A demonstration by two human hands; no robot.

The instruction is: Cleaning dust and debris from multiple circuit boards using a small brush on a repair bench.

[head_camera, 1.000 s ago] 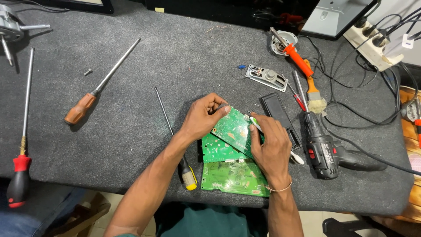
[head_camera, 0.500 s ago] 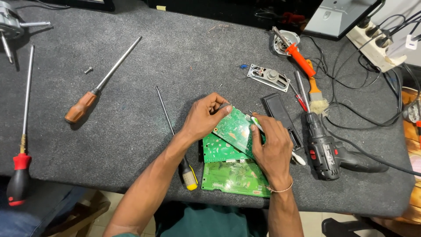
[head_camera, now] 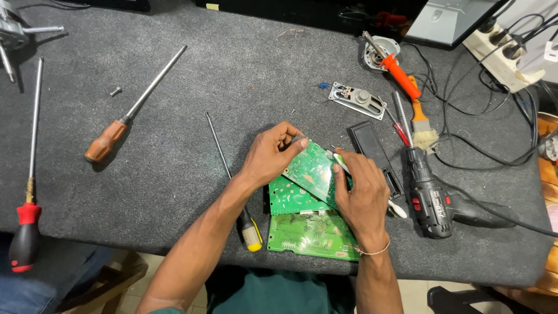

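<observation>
My left hand [head_camera: 270, 154] pinches the top corner of a small green circuit board [head_camera: 311, 171], lifted and tilted above the others. My right hand [head_camera: 360, 195] grips the same board at its right edge, and a white-handled tool [head_camera: 397, 209] runs under the palm with its tip near the board's upper edge. Two more green circuit boards lie flat below: a middle one [head_camera: 290, 199] and a larger one [head_camera: 308, 234] at the table's front edge. A yellow-handled screwdriver [head_camera: 251, 231] lies partly beneath my left forearm.
A black power drill [head_camera: 433, 200] lies right of my right hand, a black remote-like case [head_camera: 372, 152] beside it. An orange-handled screwdriver [head_camera: 401, 72], a brush [head_camera: 421, 125], a metal speaker plate [head_camera: 356, 100] and cables sit at the back right. Brown-handled [head_camera: 104, 141] and red-handled [head_camera: 23, 232] screwdrivers lie left.
</observation>
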